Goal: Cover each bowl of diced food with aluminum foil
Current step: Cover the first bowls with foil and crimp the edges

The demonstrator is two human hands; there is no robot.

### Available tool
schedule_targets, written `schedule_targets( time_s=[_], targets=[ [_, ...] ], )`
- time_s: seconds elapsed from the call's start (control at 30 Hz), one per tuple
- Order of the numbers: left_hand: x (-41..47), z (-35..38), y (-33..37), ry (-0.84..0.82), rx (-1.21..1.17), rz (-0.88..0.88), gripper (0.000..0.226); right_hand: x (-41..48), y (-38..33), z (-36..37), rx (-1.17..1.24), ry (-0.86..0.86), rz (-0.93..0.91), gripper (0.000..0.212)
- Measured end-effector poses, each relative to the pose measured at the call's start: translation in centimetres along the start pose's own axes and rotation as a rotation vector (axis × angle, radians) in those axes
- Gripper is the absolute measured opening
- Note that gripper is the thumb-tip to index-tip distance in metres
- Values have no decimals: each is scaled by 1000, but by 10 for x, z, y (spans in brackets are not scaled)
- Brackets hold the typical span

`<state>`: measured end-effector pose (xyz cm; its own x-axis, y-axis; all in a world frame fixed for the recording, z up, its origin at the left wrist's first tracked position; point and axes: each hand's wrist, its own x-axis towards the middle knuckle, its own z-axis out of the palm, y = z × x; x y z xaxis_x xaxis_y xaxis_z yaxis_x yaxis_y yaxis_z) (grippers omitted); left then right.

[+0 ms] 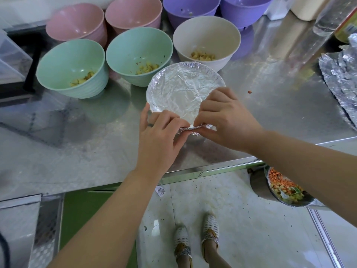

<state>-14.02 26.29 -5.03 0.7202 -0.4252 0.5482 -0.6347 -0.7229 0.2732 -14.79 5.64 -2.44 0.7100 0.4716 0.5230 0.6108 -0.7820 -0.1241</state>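
Bare left forearm and bare right forearm, uncovered from wrist to the edge of view. On one finger of the left hand, a thin dark ring (a plain band, any detail too small to tell). Down below, a pair of white slip-on shoes with perforated, mesh-like uppers: left shoe, right shoe. Around each shoe's opening, a trim of patterned cloth in yellowish, grey and bluish tones. Above the trim, bare ankles, cut off by the lower edge.
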Motion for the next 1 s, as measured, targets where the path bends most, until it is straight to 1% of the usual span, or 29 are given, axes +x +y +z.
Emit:
schedule_targets(
  time_s=[0.1, 0.13, 0.2, 0.27, 0.37, 0.43, 0.53, 0.63, 0.7, 0.83, 0.9, 1.0],
  targets=[
    [-1, -1, 0, -4, -19, -7, 16, -1, 2, -4, -7, -12, -10, 16],
    [0, -2, -1, -9, -23, -8, 16, -3, 3, -5, -15, -26, -8, 19],
    [1, -3, -3, -27, -35, -12, 17, -10, 4, -6, -39, -50, 25, 36],
    [3, -5, -3, -55, -55, -12, 22, -21, 2, -1, -46, -19, 108, 52],
    [10, -9, 2, -127, -67, 20, 42, -37, -9, 11, 21, 110, 329, 70],
    [19, -12, 4, -195, -46, 66, 56, -43, -18, 18, 68, 195, 433, 76],
    [35, -15, 4, -334, 53, 108, 68, -42, -21, 24, 73, 198, 502, 81],
    [42, -14, -1, -444, 121, 105, 70, -36, -10, 25, 24, 161, 508, 82],
    [41, -12, -3, -475, 147, 109, 69, -34, -2, 25, 4, 133, 501, 81],
    [38, -10, -3, -473, 167, 128, 64, -35, 2, 31, -33, 108, 467, 75],
    [38, -10, -3, -466, 159, 138, 62, -34, 3, 32, -44, 89, 458, 78],
    [38, -9, -7, -444, 158, 148, 60, -34, 10, 21, -46, -4, 386, 87]
  ],
)
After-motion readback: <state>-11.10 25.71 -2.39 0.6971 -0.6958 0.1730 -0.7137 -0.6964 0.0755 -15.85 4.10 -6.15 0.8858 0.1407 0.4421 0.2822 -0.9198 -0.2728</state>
